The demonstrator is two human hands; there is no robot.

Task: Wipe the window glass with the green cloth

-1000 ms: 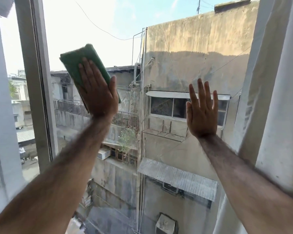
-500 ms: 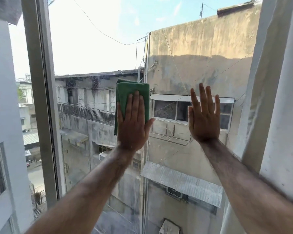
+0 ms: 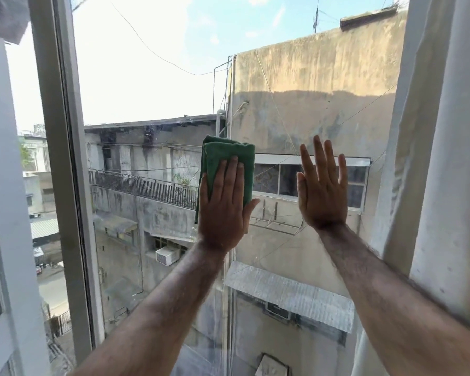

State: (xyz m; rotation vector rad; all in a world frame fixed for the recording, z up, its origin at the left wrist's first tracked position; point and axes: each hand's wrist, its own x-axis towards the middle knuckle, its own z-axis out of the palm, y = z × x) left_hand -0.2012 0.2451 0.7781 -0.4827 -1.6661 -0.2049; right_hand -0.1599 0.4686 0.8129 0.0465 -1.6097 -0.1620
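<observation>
A folded green cloth (image 3: pixel 228 156) lies flat against the window glass (image 3: pixel 152 85) near the pane's middle. My left hand (image 3: pixel 224 204) presses on the cloth's lower part with flat fingers, hiding about half of it. Just to the right, my right hand (image 3: pixel 322 191) rests flat on the bare glass, fingers spread and pointing up, holding nothing. The two hands are a small gap apart at the same height.
A grey window frame post (image 3: pixel 63 164) bounds the pane on the left, with an open gap beyond it. A pale curtain or wall edge (image 3: pixel 429 158) rises on the right. Through the glass are concrete buildings and a street far below.
My left hand has slid the cloth from the upper left of the pane down and right to beside my right hand. The right hand has stayed put on the glass.
</observation>
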